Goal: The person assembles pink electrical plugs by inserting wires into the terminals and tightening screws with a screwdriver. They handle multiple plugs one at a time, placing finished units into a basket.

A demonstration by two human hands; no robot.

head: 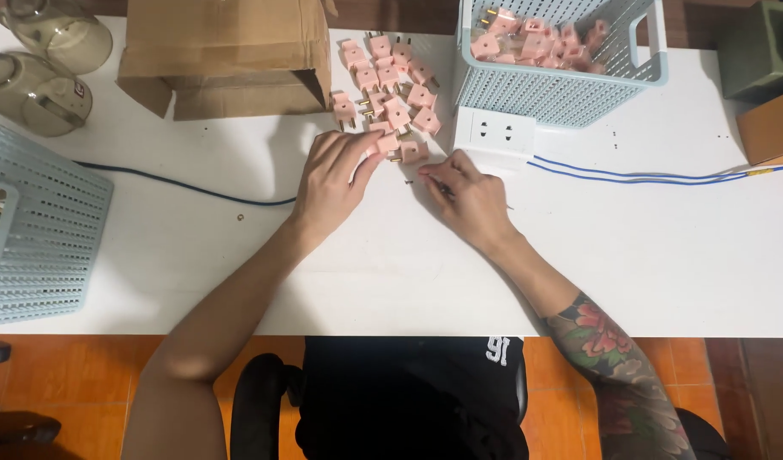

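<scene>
Left hand (332,183) pinches pink plastic plug (383,146) at near edge of blocky plug pile (387,81) on smooth white table (391,273). Right hand (470,198) fingers narrowed on thin dark tool (443,189), beside white socket block (494,135). Perforated pale-blue basket (562,94) behind.

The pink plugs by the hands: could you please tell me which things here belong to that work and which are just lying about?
In hand:
left hand on a pink plug
right hand pinching a thin dark tool
plug pile
basket of plugs

Lying about:
cardboard box
glass jars
white socket block
blue wires
</scene>
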